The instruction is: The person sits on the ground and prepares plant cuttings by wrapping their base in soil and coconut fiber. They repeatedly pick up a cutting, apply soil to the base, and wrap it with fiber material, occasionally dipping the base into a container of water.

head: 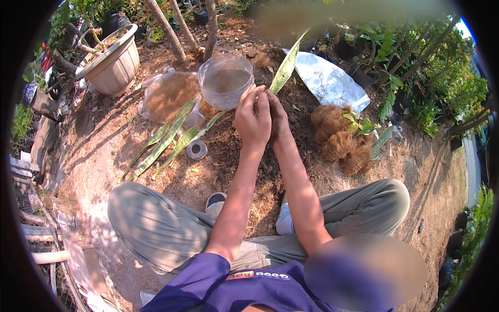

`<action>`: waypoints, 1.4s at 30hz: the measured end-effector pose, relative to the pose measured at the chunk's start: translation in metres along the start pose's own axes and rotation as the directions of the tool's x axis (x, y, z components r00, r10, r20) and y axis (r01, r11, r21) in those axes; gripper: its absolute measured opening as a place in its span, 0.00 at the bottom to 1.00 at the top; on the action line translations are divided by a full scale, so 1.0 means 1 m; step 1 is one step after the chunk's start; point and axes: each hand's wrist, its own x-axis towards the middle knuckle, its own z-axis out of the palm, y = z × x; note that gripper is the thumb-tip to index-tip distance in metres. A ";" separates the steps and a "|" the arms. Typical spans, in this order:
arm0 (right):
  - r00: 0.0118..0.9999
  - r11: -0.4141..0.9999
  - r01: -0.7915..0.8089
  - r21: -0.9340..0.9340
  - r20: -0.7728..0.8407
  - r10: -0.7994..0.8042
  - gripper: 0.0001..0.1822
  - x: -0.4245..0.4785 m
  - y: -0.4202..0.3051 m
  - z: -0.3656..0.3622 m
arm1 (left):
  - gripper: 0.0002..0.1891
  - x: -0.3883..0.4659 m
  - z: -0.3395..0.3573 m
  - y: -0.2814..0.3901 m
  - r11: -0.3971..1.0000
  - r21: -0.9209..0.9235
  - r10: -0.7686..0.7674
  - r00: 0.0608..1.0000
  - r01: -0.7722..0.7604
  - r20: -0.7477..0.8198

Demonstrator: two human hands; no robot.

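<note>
My left hand (254, 117) and my right hand (278, 117) are cupped together over the soil, the right one dirty. A variegated snake plant leaf (286, 70) rises from between their fingertips; what else lies inside the hands is hidden. Just beyond my left hand stands a clear plastic tub (225, 100) of murky water. Several long snake plant leaves (165, 142) lie to the left, beside a roll of tape (196, 149). A clear plastic bag (168, 95) of brown fibre rests behind them. On the right, bundles of brown fibre (343, 140) surround a leafy plant (364, 125).
A large planter (113, 64) stands back left, near thin tree trunks (165, 29). A white plastic sack (329, 80) lies back right, before potted shrubs. My bent knees flank the work area. A cardboard box (84, 265) is at lower left by a wire fence.
</note>
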 end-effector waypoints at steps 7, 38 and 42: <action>0.990 0.980 -0.013 -0.198 -0.141 -0.015 0.20 0.002 0.004 0.001 | 0.18 0.002 0.004 -0.003 0.992 -0.042 -0.116 0.993 0.116 0.004; 0.990 0.939 0.046 -0.340 0.143 0.004 0.21 0.004 -0.013 0.005 | 0.21 0.023 -0.015 -0.029 0.521 -0.726 -0.482 0.856 0.449 0.184; 0.980 0.999 -0.050 0.017 0.196 0.045 0.18 0.003 -0.007 -0.001 | 0.23 0.009 -0.003 -0.011 0.507 -0.745 -0.470 0.864 0.433 0.183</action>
